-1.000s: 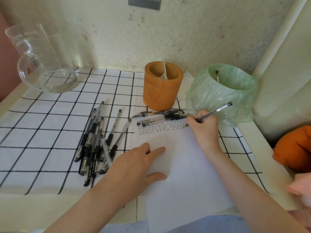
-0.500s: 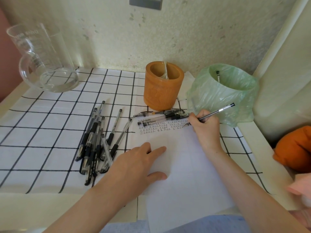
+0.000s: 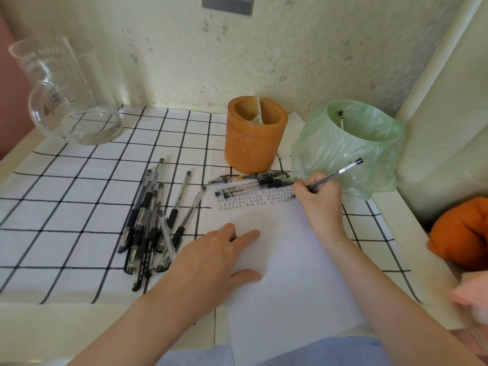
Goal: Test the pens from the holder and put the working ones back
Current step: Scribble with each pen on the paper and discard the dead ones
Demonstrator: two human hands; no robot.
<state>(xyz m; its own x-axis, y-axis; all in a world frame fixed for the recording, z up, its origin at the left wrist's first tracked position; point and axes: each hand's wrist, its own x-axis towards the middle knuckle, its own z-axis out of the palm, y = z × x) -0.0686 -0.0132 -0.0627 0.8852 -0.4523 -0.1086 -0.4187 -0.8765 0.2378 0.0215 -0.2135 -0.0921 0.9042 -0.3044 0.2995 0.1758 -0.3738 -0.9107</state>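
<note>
The pen (image 3: 333, 176) is pinched in the right hand (image 3: 318, 199), tip on the paper (image 3: 290, 260) beside rows of marks. The left hand (image 3: 211, 260) lies flat, fingers spread. The orange holder (image 3: 254, 136) stands just behind; loose pens (image 3: 153, 223) lie left.

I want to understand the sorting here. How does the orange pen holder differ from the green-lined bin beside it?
The orange pen holder is a rigid, opaque cylinder; the green-lined bin is covered by a thin, wrinkled, translucent bag. The holder is narrower, the bin wider. The holder stands left, behind the paper; the bin stands right, behind the right hand. Both are upright, open at the top, with something pen-like inside.
</note>
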